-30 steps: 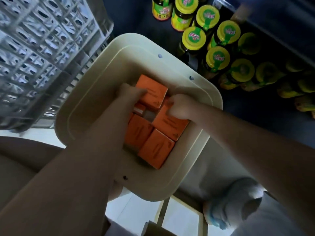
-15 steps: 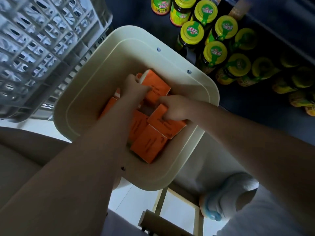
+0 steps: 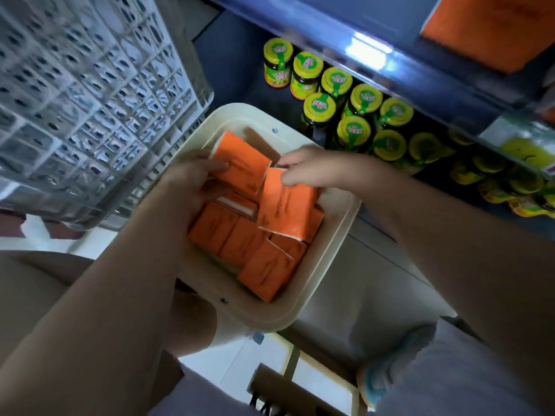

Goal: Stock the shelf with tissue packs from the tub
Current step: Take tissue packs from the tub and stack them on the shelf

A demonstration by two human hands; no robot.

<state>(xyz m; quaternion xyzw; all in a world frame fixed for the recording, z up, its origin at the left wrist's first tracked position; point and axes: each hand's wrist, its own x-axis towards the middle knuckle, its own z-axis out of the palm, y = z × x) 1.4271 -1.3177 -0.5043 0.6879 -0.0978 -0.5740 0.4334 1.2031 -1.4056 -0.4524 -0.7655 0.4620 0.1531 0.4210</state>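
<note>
Our left hand (image 3: pixel 192 187) grips one orange tissue pack (image 3: pixel 243 157), with the thumb pressed on its top face. Our right hand (image 3: pixel 303 166) pinches the top edge of a second pack (image 3: pixel 285 205), which hangs tilted just below that hand. Both are lifted a little above the cream tub (image 3: pixel 330 253), close together between our two hands. More packs (image 3: pixel 240 244) lie in the tub under our hands.

We think these packs are light and soft, like small pillows in thin wrap. The wrap looks smooth, so a pack may slip out of a small pinch. A squeeze would dent a pack but not break it. We think it is better to hold each one round its middle, thumb on one flat side and fingers on the other. The shelf (image 3: pixel 375 49) is past our right hand, up above the jars (image 3: pixel 354 130)
</note>
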